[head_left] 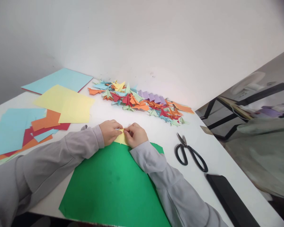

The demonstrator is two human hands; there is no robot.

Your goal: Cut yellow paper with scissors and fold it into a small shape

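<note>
A small piece of yellow paper point(122, 138) lies at the far edge of a green sheet point(111, 186), between my two hands. My left hand point(110, 132) pinches its left side, thumb and fingers together. On the right side, my right hand point(135, 135) grips the paper near its top with thumb and forefinger. Part of the paper is hidden under the fingers, so its exact folds do not show.
Folded paper shapes point(132, 101) in several colours line the wall. Yellow sheets point(73, 107), blue paper point(21, 126) and orange pieces point(48, 121) lie left, a light blue stack point(59, 80) behind. Black-handled scissors point(191, 151) and a long black object point(229, 198) lie right.
</note>
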